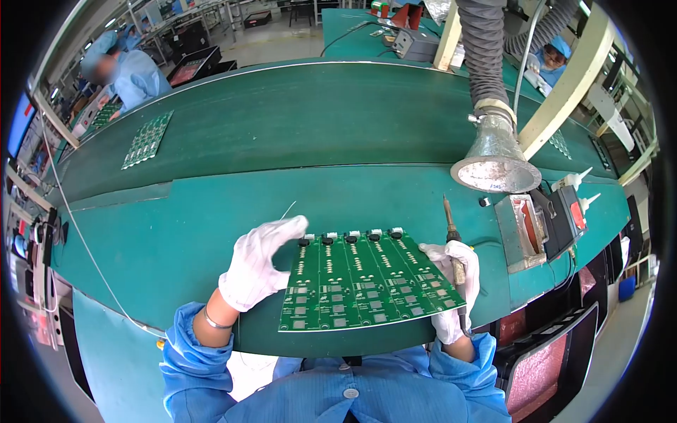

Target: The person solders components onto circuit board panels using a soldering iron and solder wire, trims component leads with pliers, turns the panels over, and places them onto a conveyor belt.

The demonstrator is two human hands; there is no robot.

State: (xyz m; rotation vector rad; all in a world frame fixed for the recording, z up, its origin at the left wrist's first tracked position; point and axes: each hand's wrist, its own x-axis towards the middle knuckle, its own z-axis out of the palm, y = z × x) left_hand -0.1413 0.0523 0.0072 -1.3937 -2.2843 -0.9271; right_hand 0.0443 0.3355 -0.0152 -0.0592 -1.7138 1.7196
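Note:
A green circuit board panel (367, 285), with round black components along its far edge, is held tilted above the near edge of the bench. My right hand (455, 282), in a white glove, grips a soldering iron (451, 222) with its tip pointing away from me. The same hand also holds the panel's right edge. At the panel's left edge is my gloved left hand (257, 261), thumb and index finger spread around the far corner. A thin solder wire (288, 209) sticks out above its fingers; the curled fingers are partly hidden.
A metal fume funnel (497, 166) hangs from a grey hose at the right. Below it stands a soldering station (557, 218) with a metal tray. Another board panel (148, 139) lies on the green conveyor belt (296, 113). Co-workers (134, 74) sit beyond the belt.

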